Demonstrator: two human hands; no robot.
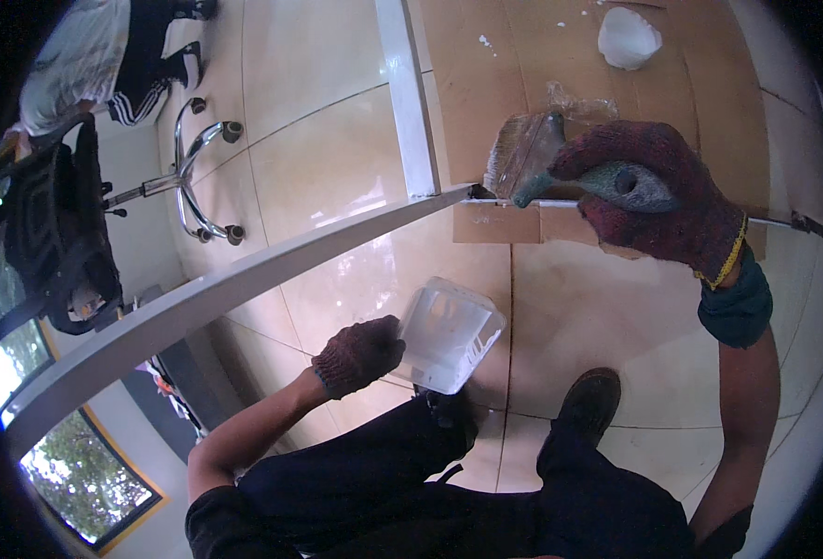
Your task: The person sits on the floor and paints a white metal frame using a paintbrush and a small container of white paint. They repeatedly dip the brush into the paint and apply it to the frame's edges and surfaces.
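A wide paintbrush (526, 149) is clenched in the gloved right hand (658, 196) at 1 o'clock, bristles against the white frame bar (244, 275). A clear plastic tub (451, 334) is gripped by the left hand (358, 354) at centre, tilted, so paint could probably get slopped onto the tiled floor (337, 158).

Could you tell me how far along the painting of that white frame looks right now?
Done: cardboard covers the floor, already spattered white. In hand: right hand presses the brush at the frame corner; left hand holds the container. How much remains unpainted cannot be told.
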